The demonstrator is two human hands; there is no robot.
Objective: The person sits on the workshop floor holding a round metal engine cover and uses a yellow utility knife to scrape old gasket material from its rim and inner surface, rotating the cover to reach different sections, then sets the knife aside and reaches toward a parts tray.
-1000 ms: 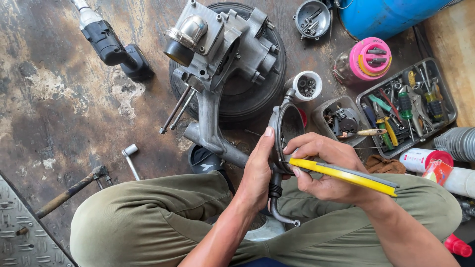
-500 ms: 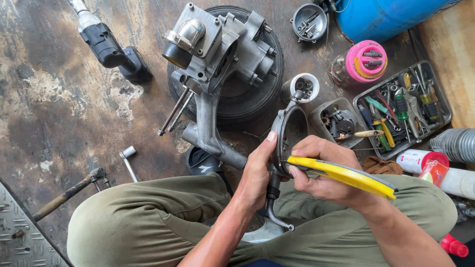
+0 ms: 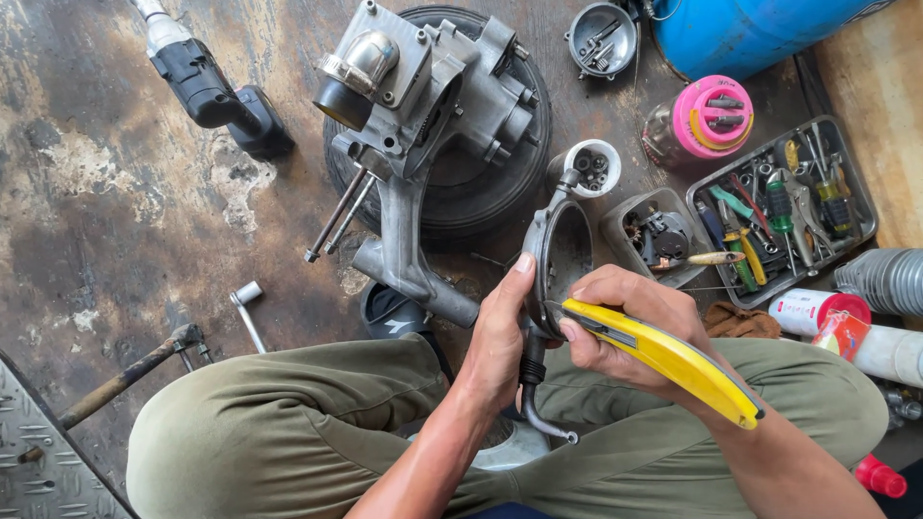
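While your left hand point(image 3: 500, 341) clamps the round grey metal cover point(image 3: 553, 259) just below the grey engine casing point(image 3: 423, 106), keep your right hand's point(image 3: 625, 322) grip firm on the yellow utility knife point(image 3: 663, 358), blade flat.

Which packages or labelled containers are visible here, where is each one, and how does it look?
White spray can with red cap: right, lying beside the tool tray.
Clear jar with pink lid: upper right, upright.
Blue drum: top right, cut off.
No signs or screens.
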